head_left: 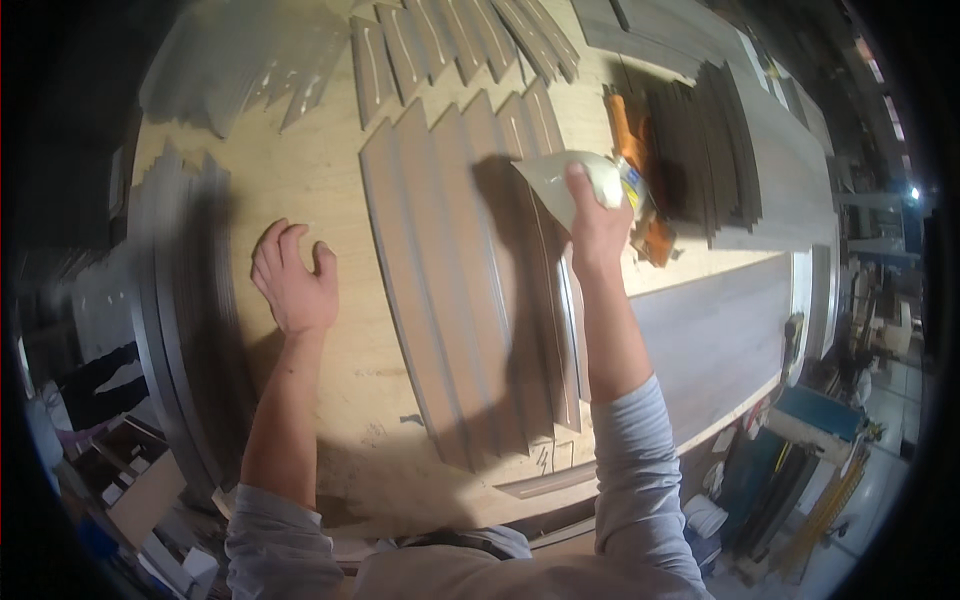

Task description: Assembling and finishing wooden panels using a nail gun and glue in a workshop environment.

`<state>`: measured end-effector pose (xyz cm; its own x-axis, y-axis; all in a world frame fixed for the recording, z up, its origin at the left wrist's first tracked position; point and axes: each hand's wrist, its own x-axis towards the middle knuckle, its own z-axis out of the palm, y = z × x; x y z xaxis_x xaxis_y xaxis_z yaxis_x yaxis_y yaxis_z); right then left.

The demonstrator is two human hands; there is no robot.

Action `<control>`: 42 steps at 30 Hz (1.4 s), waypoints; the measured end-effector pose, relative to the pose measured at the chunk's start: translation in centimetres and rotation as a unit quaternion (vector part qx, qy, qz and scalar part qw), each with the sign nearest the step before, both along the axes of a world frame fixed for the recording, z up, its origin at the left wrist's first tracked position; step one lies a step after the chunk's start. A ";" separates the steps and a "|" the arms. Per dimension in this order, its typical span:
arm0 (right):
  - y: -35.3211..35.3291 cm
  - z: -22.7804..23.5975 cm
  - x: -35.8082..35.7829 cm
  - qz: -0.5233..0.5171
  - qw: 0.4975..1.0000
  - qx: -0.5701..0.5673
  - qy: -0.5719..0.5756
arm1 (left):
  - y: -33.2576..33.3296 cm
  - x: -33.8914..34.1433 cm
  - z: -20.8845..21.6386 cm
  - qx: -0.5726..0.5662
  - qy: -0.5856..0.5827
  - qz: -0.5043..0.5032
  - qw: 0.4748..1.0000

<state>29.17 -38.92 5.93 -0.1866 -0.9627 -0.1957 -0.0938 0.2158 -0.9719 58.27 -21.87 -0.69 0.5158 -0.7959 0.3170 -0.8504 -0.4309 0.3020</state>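
My right hand (pixel 601 232) is wrapped round a white glue bottle (pixel 548 180), tipped over with its tapered nozzle toward the left. Below the nozzle lies a row of brown strips with slanted ends (pixel 440 250), side by side. A thin pale glue line (pixel 552 300) runs along a strip near the row's right side. To the left of this row, my left hand (pixel 297 278) is held over the worktable (pixel 350 330), fingers apart and slightly curled, with nothing in it. I cannot tell whether it touches the table.
Farther off, more strips (pixel 440 40) carry pale glue lines. Grey-brown board stacks stand at left (pixel 185 290) and right (pixel 705 150). An orange tool (pixel 622 125) lies beyond my right hand. A wide grey panel (pixel 710 340) sits at the table's right.
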 end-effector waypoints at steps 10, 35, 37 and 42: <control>-7.2 -2.1 7.0 0.089 0.977 -0.132 0.145 | -0.3 0.3 0.5 0.004 0.018 -0.008 1.000; 13.8 0.9 -5.8 0.048 0.977 0.011 0.205 | 0.1 0.6 -1.2 0.007 -0.022 -0.003 1.000; 16.3 1.0 -7.1 0.046 0.977 0.013 0.206 | 0.2 1.0 -1.4 0.037 -0.003 -0.002 0.999; 22.1 1.0 -10.5 0.073 0.967 0.023 0.245 | 0.5 2.3 -3.3 -0.015 -0.025 -0.034 0.999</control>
